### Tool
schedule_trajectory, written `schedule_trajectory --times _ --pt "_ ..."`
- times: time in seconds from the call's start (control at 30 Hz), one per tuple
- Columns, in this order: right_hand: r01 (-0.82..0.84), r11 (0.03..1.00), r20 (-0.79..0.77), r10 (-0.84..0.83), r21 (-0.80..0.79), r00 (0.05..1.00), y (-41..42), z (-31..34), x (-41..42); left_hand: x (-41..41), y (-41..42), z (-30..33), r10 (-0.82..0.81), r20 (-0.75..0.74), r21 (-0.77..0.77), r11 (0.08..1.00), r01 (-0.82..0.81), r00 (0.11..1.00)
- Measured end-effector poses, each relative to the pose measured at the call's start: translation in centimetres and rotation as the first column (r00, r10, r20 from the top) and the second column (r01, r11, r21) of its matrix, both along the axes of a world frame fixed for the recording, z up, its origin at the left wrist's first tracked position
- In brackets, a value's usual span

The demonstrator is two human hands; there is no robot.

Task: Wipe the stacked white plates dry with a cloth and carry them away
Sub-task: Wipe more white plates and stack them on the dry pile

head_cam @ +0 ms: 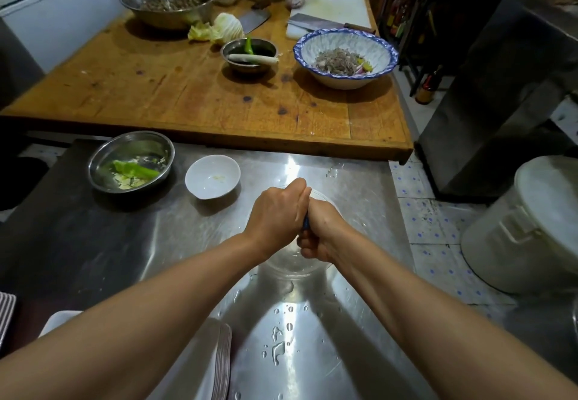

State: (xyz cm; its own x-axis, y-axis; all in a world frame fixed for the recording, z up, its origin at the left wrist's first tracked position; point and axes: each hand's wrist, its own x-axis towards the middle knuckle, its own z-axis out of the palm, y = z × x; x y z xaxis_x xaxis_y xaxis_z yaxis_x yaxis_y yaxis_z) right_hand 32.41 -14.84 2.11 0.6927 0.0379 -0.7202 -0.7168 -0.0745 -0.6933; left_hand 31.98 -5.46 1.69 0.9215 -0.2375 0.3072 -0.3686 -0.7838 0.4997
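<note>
Over steel counter (359, 205), hands clasped, cloth (305, 222) seemingly hidden

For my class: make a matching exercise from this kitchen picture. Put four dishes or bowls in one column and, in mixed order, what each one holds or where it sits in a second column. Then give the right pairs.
Column 1
1. small white bowl
2. blue-rimmed bowl
3. stack of white plates
4. steel bowl on the metal counter

Column 2
A. holds a green vegetable piece and pale slices
B. sits at the near edge, under the left forearm
C. nearly empty, beside the steel bowl
D. on the wooden table, holding shredded food

Pairs: 1-C, 2-D, 3-B, 4-A
</note>
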Motion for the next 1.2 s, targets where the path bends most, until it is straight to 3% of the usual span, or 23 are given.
schedule_trajectory --times 0.17,0.3,0.37,0.43,0.5,0.57,0.63,0.7,0.8,0.83,0.93,0.97,1.07,1.2 --pt "-0.008 0.998 0.008 0.008 -0.066 1.0 0.0 -0.2 0.0 0.1 0.1 -0.7 0.012 -0.062 -0.024 1.0 -0.013 0.998" --pt "-0.085 0.994 0.042 0.088 -0.067 0.995 -0.6 1.2 0.1 0.8 0.1 -0.1 0.093 -0.3 -0.094 0.988 -0.126 0.949" --pt "-0.128 0.99 0.107 0.134 -0.062 0.985 -1.3 2.6 0.3 1.1 0.5 1.0 0.138 -0.484 -0.279 0.911 -0.302 0.864" --pt "-0.095 0.995 0.249 0.088 0.014 0.964 -1.9 3.9 0.5 0.9 1.2 2.2 0.07 -0.627 -0.459 0.772 -0.44 0.776" --pt "-0.027 0.996 0.307 -0.001 0.089 0.952 -2.1 4.6 0.6 0.3 1.8 2.8 -0.011 -0.729 -0.505 0.685 -0.526 0.685" --pt "-0.168 0.968 0.223 0.208 -0.186 0.952 -1.8 4.3 -0.1 -0.5 1.9 2.9 -0.015 -0.805 -0.453 0.662 -0.597 0.593" --pt "-0.192 0.862 0.205 0.318 -0.469 0.926 -1.7 3.1 -0.9 -1.4 1.9 2.7 0.013 -0.844 -0.408 0.633 -0.658 0.536" --pt "-0.12 0.92 0.257 0.227 -0.373 0.94 -2.2 3.0 -1.0 -2.1 1.8 2.9 0.013 -0.844 -0.43 0.581 -0.691 0.536" --pt "-0.173 0.985 0.127 0.169 0.024 0.977 -2.3 3.1 -1.9 -2.9 1.5 3.4 -0.028 -0.817 -0.482 0.582 -0.655 0.576" --pt "-0.172 0.984 0.172 0.16 0.056 0.972 -2.1 2.9 -2.0 -3.0 1.3 3.7 -0.061 -0.813 -0.507 0.564 -0.652 0.579" --pt "-0.018 0.999 0.422 0.034 -0.042 0.906 -2.1 3.5 -1.9 -3.0 1.3 4.6 -0.153 -0.836 -0.528 0.485 -0.698 0.526" --pt "0.029 0.996 0.479 0.016 -0.087 0.877 -2.3 3.7 -1.8 -2.9 1.3 4.8 -0.162 -0.844 -0.516 0.501 -0.695 0.511" --pt "0.094 0.978 0.52 0.017 -0.188 0.854 -3.1 4.0 -1.7 -2.8 0.7 4.5 -0.027 -0.827 -0.406 0.719 -0.563 0.562" --pt "0.139 0.966 0.599 0.021 -0.22 0.8 -4.0 4.4 -2.8 -3.4 0.6 5.4 0.053 -0.781 -0.433 0.672 -0.601 0.622"
